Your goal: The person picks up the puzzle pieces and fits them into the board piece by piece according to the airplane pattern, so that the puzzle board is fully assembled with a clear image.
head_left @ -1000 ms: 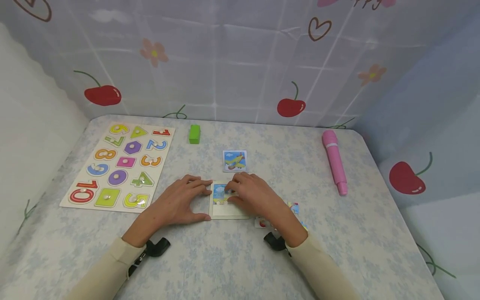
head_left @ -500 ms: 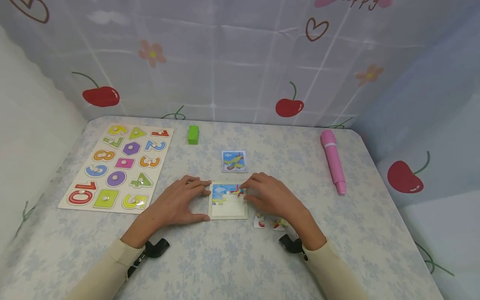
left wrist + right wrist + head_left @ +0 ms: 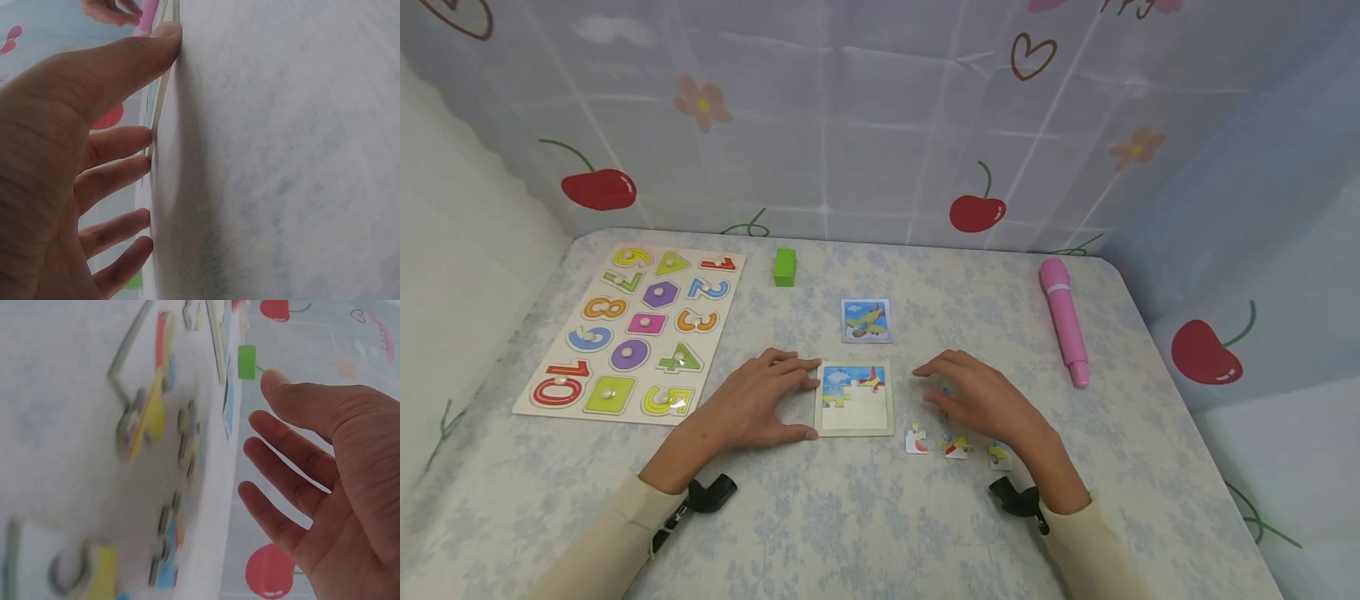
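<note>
A small square jigsaw tray [image 3: 859,423] lies mid-table, with joined pieces of sky and a red plane tail along its top and left. My left hand [image 3: 752,404] rests at its left side, thumb and fingertips touching the edge, as the left wrist view also shows. To the right of the tray, my right hand [image 3: 981,400] hovers with spread fingers holding nothing. Loose jigsaw pieces lie below and under it: a white-and-red one [image 3: 916,440], a yellow-and-red one [image 3: 956,447] and a yellow one [image 3: 1000,455]. In the right wrist view, blue-edged pieces [image 3: 167,550] lie near the fingers.
Behind the tray lies an airplane picture card [image 3: 866,321]. A number-and-shape board [image 3: 647,342] covers the left side, with a green block [image 3: 785,267] beyond it. The pink microphone-like stick [image 3: 1064,321] lies at right. A printed curtain [image 3: 820,117] hangs behind the table.
My right hand placed a red-tailed jigsaw piece at the tray's upper right, let go and moved right, above the loose pieces. The left hand stayed at the tray.
</note>
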A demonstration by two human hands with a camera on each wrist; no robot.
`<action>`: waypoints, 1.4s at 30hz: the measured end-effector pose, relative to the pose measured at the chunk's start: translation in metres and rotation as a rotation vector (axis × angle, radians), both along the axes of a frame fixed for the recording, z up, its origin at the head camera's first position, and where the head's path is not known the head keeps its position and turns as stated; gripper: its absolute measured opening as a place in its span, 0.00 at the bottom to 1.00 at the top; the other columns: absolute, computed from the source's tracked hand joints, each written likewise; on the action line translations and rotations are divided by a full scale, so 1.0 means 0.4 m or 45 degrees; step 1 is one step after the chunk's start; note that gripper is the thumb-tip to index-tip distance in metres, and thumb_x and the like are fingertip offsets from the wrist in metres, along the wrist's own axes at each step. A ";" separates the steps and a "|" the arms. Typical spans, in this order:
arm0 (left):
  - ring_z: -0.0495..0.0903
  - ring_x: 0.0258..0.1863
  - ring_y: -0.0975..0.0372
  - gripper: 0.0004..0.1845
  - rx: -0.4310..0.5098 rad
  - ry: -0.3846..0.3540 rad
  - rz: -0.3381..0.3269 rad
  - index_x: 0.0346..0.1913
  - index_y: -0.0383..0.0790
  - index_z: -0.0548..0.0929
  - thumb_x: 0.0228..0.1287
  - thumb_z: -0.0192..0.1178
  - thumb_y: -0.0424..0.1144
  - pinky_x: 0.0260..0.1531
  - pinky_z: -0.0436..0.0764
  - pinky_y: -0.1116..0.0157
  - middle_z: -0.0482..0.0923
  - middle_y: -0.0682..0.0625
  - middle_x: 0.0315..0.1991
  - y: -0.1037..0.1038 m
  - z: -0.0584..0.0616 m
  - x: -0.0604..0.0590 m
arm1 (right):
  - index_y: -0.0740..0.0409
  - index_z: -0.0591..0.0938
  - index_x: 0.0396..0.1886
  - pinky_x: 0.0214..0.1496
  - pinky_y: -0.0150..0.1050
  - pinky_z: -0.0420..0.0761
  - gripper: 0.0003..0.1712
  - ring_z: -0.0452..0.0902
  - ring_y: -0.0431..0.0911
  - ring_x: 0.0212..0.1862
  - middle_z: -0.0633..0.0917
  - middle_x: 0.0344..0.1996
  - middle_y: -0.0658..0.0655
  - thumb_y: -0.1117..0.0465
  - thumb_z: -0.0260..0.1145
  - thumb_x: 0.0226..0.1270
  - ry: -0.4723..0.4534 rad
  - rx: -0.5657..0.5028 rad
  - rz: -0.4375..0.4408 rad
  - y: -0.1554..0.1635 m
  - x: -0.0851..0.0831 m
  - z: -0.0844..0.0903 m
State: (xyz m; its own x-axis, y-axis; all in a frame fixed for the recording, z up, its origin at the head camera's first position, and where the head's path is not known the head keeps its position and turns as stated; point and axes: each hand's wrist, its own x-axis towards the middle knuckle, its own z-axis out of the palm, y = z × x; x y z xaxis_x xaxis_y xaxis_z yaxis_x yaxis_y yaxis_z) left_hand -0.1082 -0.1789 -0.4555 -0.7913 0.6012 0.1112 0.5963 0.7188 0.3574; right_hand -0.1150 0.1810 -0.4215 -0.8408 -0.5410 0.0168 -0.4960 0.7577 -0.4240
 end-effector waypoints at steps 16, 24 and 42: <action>0.68 0.67 0.55 0.39 -0.013 -0.021 0.005 0.61 0.49 0.84 0.48 0.73 0.69 0.60 0.73 0.48 0.70 0.56 0.72 0.000 0.008 -0.001 | 0.47 0.83 0.61 0.56 0.47 0.80 0.29 0.76 0.43 0.58 0.81 0.57 0.47 0.52 0.78 0.60 -0.080 -0.012 -0.061 0.075 0.036 -0.023; 0.68 0.66 0.55 0.39 -0.006 -0.019 0.000 0.60 0.49 0.84 0.48 0.73 0.69 0.60 0.73 0.48 0.71 0.56 0.72 0.000 0.008 0.000 | 0.45 0.84 0.60 0.56 0.48 0.80 0.28 0.75 0.44 0.58 0.79 0.58 0.46 0.51 0.78 0.59 -0.084 -0.010 -0.054 0.085 0.037 -0.035; 0.67 0.67 0.55 0.40 -0.027 -0.028 0.003 0.61 0.50 0.84 0.49 0.72 0.69 0.60 0.73 0.48 0.70 0.56 0.72 0.001 0.005 0.001 | 0.47 0.86 0.56 0.54 0.45 0.81 0.26 0.76 0.42 0.53 0.81 0.51 0.47 0.51 0.80 0.56 -0.020 0.040 -0.022 0.074 0.025 -0.036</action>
